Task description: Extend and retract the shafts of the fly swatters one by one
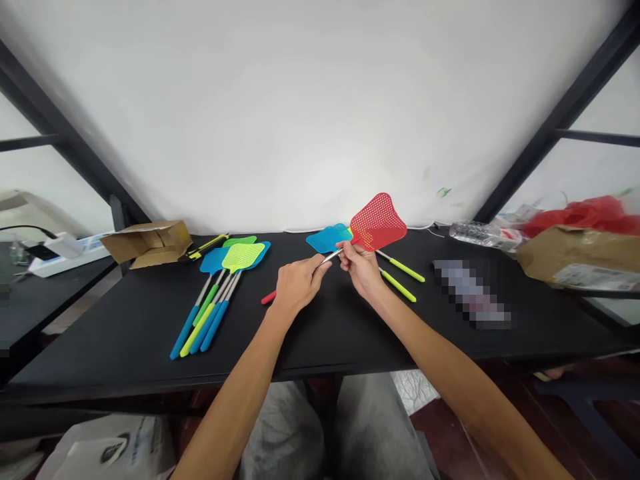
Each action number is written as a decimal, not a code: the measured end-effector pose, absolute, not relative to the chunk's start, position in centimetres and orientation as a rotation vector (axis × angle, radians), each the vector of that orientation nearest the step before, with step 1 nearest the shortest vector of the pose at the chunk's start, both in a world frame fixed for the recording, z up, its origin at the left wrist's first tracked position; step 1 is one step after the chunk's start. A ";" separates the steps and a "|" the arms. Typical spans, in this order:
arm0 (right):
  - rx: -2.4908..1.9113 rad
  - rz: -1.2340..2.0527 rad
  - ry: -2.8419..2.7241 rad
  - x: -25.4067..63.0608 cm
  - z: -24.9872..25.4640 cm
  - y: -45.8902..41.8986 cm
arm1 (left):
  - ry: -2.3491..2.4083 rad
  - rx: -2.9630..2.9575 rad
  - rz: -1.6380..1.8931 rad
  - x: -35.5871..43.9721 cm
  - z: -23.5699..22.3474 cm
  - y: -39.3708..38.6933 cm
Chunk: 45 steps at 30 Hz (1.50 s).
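Note:
A red fly swatter (pixel 381 223) is held above the black table in both hands, its perforated head up and to the right. My left hand (pixel 299 280) is closed round its metal rod, and the red handle end sticks out to the left below the fingers. Higher up, near the base of the head, my right hand (pixel 361 265) pinches the rod. Behind the hands lie a blue swatter head (pixel 327 239) and yellow-green handles (pixel 403 268), partly covered by the red head and right hand. To the left is a group of blue, green and yellow-green fly swatters (pixel 220 300), overlapping.
An open cardboard box (pixel 150 243) and a white power strip (pixel 70 255) are at the left. At the right stand a brown package (pixel 575 257), red plastic (pixel 590 217) and a clear bottle (pixel 485 235). Black frame posts (pixel 555 120) slope at both sides.

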State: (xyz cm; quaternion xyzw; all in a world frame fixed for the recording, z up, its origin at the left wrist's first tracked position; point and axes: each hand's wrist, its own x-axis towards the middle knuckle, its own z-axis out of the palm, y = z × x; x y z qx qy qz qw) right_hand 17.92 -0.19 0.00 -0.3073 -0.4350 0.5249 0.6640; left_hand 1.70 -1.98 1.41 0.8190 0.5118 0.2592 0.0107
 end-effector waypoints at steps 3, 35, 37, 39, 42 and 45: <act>-0.680 1.160 -0.887 19.0 0.3 0.5 | 1.661 2.565 0.747 1.6 1.3 -1.7; -0.766 1.071 -0.958 20.0 -0.4 1.4 | 1.714 2.594 0.726 1.1 1.1 -1.3; -0.763 1.037 -0.913 20.2 -0.4 1.5 | 1.720 2.586 0.709 1.1 1.1 -1.3; -0.759 1.011 -0.864 20.5 -0.3 1.6 | 1.721 2.579 0.704 1.1 1.1 -1.2; -0.739 0.971 -0.760 21.2 0.1 1.8 | 1.722 2.578 0.698 0.8 1.0 -1.1; -0.736 0.923 -0.635 22.2 0.4 2.0 | 1.733 2.597 0.686 0.5 0.9 -1.0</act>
